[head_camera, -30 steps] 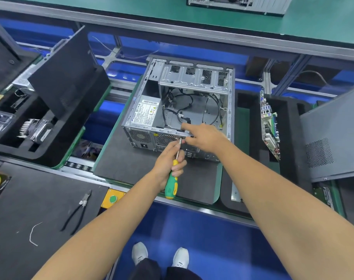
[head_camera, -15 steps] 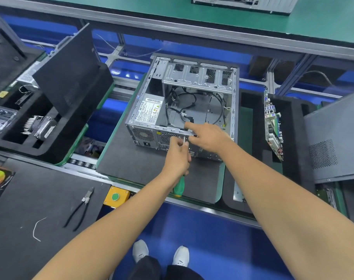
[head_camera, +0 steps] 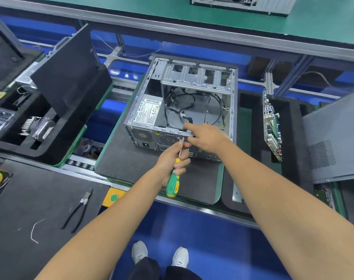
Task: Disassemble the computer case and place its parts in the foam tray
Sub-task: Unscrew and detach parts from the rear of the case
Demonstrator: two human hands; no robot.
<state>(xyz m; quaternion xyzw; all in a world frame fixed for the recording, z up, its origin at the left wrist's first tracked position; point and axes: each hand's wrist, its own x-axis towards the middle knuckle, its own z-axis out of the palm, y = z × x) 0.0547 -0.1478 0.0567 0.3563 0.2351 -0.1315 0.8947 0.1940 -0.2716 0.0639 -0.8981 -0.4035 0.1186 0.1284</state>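
The open grey metal computer case [head_camera: 182, 110] stands on the worktop. The green-and-yellow screwdriver [head_camera: 173, 183], now lowered, is gripped by the left hand [head_camera: 172, 160]; the rear edge is pinched by the right hand [head_camera: 207, 138], so a screw seems loosened.

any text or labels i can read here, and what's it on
Nothing reads clearly enough to quote.
White label on the power supply inside the computer case: printed lines and a small yellow warning triangle, too small to read.
Yellow sticker on the case's rear: blurred.
White sticker at far left: too small.
Circuit board: no legible marking.
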